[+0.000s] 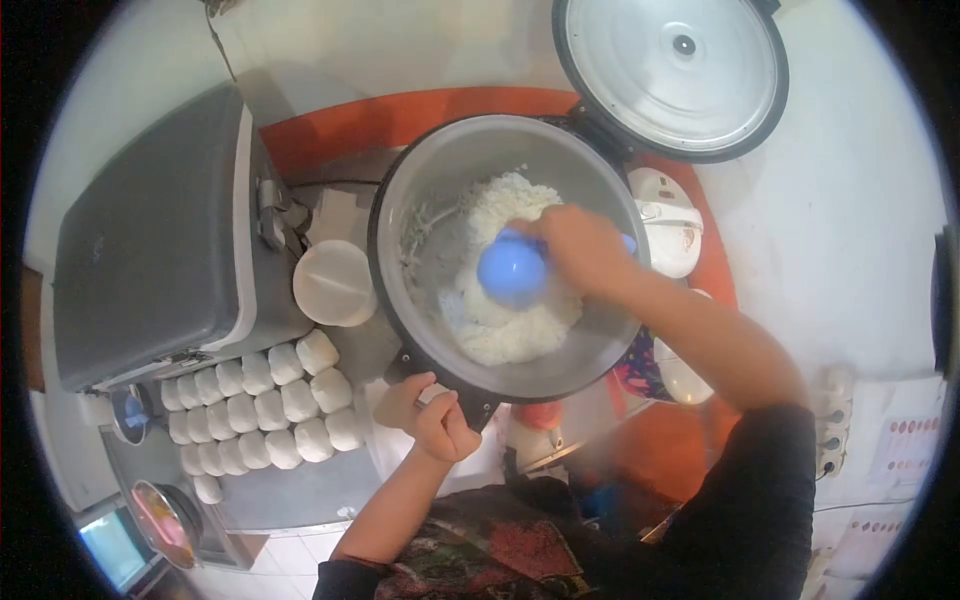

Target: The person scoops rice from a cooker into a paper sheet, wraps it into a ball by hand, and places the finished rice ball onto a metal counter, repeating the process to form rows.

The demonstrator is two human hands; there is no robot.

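**Hands.** The right hand (585, 248) is closed around the grip of a blue scoop (512, 270), whose bowl is pressed into the rice (500, 335). The left hand (435, 420) has its fingers curled shut on the dark handle (480, 405) at the near rim of the pot (440, 175).

**Location.** The rice is heaped in the right half of the pot. The left part of the pot floor is nearly bare, with grains stuck to it.

**Handling, as judged.** The rice looks soft, sticky and clumping, and is likely to cling to the scoop. The scoop looks like light, rigid plastic, best held by its stem, as it is here. The pot looks large and heavy with thin metal walls, so the rim handle is the sound hold.

**Clearances.** The hinged lid (680, 70) stands open beyond the far rim. A white cup (335, 283) sits just beside the left rim. Rows of white rice balls (270, 405) lie near the left hand, next to a grey appliance (150, 240). The open room is above the pot, and both sides are crowded.
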